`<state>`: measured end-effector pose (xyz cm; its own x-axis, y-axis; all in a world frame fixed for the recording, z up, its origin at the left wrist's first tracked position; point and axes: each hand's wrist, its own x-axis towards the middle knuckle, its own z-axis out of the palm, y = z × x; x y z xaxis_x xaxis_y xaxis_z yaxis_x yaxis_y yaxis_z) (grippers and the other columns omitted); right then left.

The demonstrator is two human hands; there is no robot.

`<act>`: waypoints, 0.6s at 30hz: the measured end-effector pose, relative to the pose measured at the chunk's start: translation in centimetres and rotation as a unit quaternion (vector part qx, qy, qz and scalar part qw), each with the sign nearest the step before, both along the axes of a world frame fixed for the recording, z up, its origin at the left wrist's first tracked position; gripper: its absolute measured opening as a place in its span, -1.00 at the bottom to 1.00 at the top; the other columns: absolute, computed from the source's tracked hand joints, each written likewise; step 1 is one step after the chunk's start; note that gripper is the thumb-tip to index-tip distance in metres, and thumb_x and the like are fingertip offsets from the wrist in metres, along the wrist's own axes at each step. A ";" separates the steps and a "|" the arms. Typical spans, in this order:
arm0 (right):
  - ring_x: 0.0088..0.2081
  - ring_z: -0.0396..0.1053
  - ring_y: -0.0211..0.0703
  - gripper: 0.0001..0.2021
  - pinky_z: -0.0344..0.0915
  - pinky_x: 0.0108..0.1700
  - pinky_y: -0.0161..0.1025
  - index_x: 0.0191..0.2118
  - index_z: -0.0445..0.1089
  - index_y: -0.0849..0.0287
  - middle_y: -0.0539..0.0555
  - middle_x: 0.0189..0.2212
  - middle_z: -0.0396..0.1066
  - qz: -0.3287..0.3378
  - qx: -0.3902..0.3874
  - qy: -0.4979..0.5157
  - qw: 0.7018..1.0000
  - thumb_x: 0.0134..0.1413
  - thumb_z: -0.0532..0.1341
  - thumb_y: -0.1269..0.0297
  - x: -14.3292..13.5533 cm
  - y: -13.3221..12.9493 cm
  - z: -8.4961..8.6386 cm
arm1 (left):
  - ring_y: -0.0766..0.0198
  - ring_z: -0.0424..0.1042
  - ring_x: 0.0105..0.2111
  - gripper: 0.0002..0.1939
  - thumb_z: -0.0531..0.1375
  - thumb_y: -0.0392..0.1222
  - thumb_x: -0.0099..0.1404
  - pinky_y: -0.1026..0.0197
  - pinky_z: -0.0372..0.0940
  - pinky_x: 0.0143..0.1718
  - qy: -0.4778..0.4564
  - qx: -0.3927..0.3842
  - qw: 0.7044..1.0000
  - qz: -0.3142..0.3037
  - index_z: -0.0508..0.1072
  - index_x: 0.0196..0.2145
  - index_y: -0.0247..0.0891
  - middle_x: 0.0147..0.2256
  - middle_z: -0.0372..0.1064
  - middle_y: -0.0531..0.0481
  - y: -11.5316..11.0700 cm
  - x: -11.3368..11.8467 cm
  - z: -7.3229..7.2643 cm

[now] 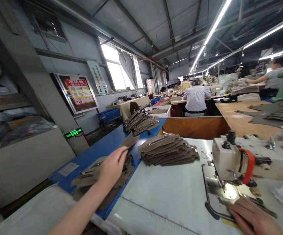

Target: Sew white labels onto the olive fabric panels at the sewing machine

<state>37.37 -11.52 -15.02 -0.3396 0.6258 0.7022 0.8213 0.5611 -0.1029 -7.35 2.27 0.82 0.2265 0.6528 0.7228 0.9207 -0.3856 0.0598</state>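
Note:
My left hand [114, 163] is closed on a grey-brown fabric piece [129, 140], held up over the blue table. Beneath and beside it lies a pile of similar pieces [92, 173]. A neat stack of grey-brown fabric [167, 150] rests on the pale sewing table, to the right of that hand. My right hand [254, 215] is low at the right, beside the lit metal plate of the white sewing machine [239, 160]. Its fingers are partly hidden at the lower edge, and whether they hold anything does not show.
Another fabric pile [141, 122] sits farther back on the blue table [82, 153]. Printed ruler marks run along the sewing table [141, 186]. A wooden table [231, 114] with fabric stands at the right. People [196, 99] sit at work farther back.

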 end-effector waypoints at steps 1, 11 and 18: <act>-0.32 0.49 -0.12 -0.86 0.39 -0.24 -0.26 -0.24 0.47 -0.01 0.02 -0.34 0.54 -0.005 -0.010 0.005 1.000 0.21 0.17 0.18 -0.2 -0.1 0.2 | 0.16 0.51 -0.21 -0.63 -0.09 -0.07 0.44 0.16 0.35 -0.09 0.028 -0.002 0.998 -0.059 0.47 -0.16 -0.23 -0.21 0.53 -0.08 -0.6 2.0 -1.5; -0.30 0.35 -0.13 -0.75 0.29 -0.26 -0.23 -0.26 0.44 0.14 0.08 -0.39 0.39 -0.062 -0.186 0.050 0.979 0.31 0.01 0.38 -3.1 -2.6 2.1 | 0.20 0.44 -0.46 -0.62 -0.10 -0.27 0.46 0.08 0.43 -0.28 0.073 -0.114 0.925 -0.356 0.42 -0.41 -0.19 -0.50 0.42 -0.01 -8.4 18.2 -12.4; -0.28 0.32 -0.11 -0.78 0.28 -0.24 -0.23 -0.25 0.42 0.15 0.09 -0.39 0.38 -0.078 -0.177 0.079 0.978 0.28 0.03 0.42 -2.8 -4.4 2.9 | 0.10 0.39 0.05 -0.65 0.02 -0.09 0.41 0.03 0.32 0.06 0.065 -0.172 0.918 -0.351 0.42 0.06 -0.14 0.07 0.40 -0.10 -5.9 18.1 -11.6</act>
